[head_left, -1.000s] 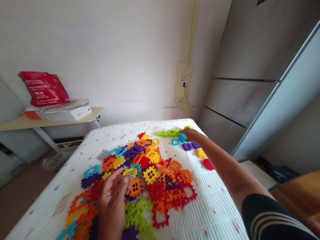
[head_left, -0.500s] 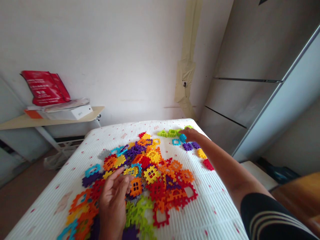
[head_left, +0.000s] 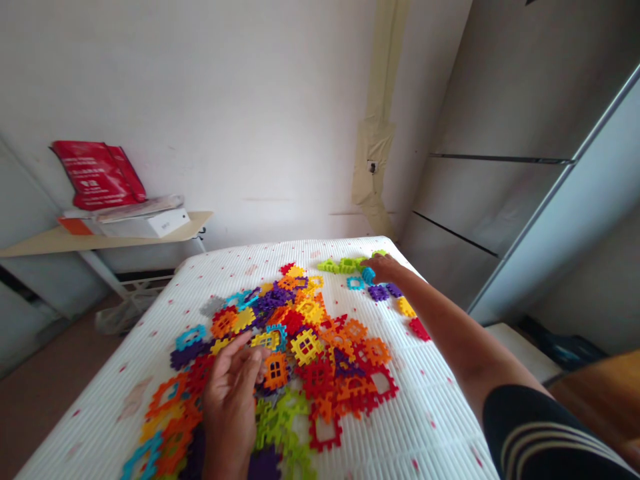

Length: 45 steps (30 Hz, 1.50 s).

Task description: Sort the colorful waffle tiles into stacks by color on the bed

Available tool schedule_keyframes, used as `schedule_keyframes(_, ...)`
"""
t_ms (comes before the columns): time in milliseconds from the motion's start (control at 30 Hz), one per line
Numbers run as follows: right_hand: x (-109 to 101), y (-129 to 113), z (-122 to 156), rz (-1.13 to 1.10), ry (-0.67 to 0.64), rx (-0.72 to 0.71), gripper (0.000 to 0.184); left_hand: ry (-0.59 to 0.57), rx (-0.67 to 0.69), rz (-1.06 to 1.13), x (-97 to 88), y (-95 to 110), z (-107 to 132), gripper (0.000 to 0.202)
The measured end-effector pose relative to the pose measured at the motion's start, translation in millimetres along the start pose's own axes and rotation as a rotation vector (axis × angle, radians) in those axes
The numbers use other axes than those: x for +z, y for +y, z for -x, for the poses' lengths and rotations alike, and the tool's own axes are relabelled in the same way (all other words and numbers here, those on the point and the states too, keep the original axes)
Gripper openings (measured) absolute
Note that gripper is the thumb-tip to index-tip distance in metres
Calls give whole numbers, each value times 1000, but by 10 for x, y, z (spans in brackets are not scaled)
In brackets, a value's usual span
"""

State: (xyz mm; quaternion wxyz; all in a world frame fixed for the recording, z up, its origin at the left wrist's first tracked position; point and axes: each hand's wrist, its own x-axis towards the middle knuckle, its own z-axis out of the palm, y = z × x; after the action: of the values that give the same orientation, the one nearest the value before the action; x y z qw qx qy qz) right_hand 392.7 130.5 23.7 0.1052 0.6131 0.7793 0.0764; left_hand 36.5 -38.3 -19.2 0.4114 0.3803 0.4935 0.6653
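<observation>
My left hand (head_left: 234,383) is over the near part of a heap of coloured plastic interlocking building pieces. Its fingers are loosely curled and apart, and I see nothing held. Close to its fingertips lie an orange window piece (head_left: 275,371) and a yellow window piece (head_left: 266,340). At the far right, my right hand (head_left: 384,268) reaches down with its fingers drawn together at the light-green pieces (head_left: 350,265). Whatever is between those fingertips is too small and hidden to make out. A blue piece (head_left: 369,275) sits just under this hand, beside a blue square frame (head_left: 355,283).
Purple pieces (head_left: 379,293), a yellow piece (head_left: 406,307) and a red piece (head_left: 419,329) lie along the right edge of the white ribbed cover (head_left: 430,393). A side table (head_left: 45,243) holds a red bag (head_left: 97,175) and a white box (head_left: 163,223). A grey cabinet (head_left: 470,180) stands right.
The whole view has shifted slightly, so things appear a little further right. Both hands keep about the same places over the pieces.
</observation>
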Motion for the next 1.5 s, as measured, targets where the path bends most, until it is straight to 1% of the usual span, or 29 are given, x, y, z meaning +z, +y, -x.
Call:
schedule_keyframes(100, -23, -9, 25, 1, 13, -11, 70, 12, 27, 16, -4, 35, 7, 45)
schedule_keyframes(167, -75, -21, 43, 4, 40, -7, 70, 47, 60, 29, -21, 69, -2, 42)
schedule_keyframes(267, -229, -93, 85, -21, 123, -17, 67, 125, 129, 57, -63, 126, -41, 37)
schedule_keyframes(367, -445, -300, 182, -150, 233, -51, 58, 239, 204, 110, -116, 180, -99, 33)
schedule_keyframes(467, -655, -656, 344, -386, 276, -132, 43, 330, 247, 149, -182, 223, -165, 30)
schedule_keyframes(567, -812, -1091, 540, -572, 264, -285, 26, 368, 261, 181, -269, 252, -231, 28)
schedule_keyframes(667, -914, -1534, 705, -663, 220, -470, 20, 414, 268, 195, -350, 268, -282, 27)
schedule_keyframes(733, -951, -1820, 771, -668, 204, -593, 19, 435, 265, 204, -383, 278, -301, 26)
schedule_keyframes(833, -950, -2212, 802, -586, 219, -739, 16, 442, 257, 215, -402, 312, -320, 26)
schedule_keyframes(900, -917, -2413, 794, -502, 226, -791, 16, 433, 263, 207, -419, 353, -348, 25)
schedule_keyframes(967, -875, -2535, 780, -416, 212, -782, 18, 426, 292, 180, -467, 398, -402, 25)
schedule_keyframes(1033, -844, -2563, 771, -345, 187, -714, 19, 445, 332, 125, -558, 428, -481, 26)
schedule_keyframes(1100, -838, -2508, 770, -306, 158, -633, 18, 475, 345, 57, -687, 428, -567, 26)
schedule_keyframes(1200, -871, -2351, 782, -285, 139, -509, 16, 533, 300, -35, -894, 369, -669, 27)
schedule_keyframes(1300, -907, -2222, 785, -275, 129, -418, 17, 588, 249, -62, -1035, 281, -719, 28)
schedule_keyframes(1400, -895, -2179, 764, -286, 107, -385, 16, 589, 226, -66, -1073, 211, -727, 27)
schedule_keyframes(1500, -840, -2205, 735, -294, 101, -337, 18, 562, 204, -78, -1038, 163, -709, 27)
